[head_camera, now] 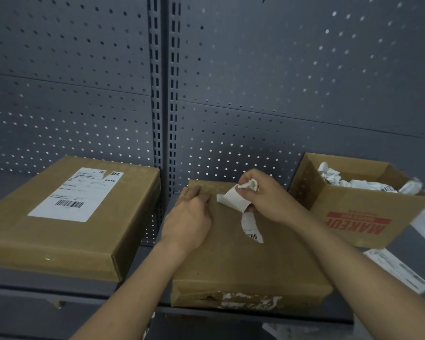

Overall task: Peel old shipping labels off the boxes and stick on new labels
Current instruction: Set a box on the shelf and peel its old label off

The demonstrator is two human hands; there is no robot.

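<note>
My right hand pinches the crumpled, torn white paper label, half lifted off the flat brown cardboard box on the grey metal shelf. My left hand presses its fingers flat, together. 1 barcoded strip clings on, print unreadable.

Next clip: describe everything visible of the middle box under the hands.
The middle box is flat brown cardboard, closed, lying on the grey shelf. A torn white label clings partly to its top; paper scraps mark its near side. The left hand presses its top; the right hand pinches the lifted label.
</note>
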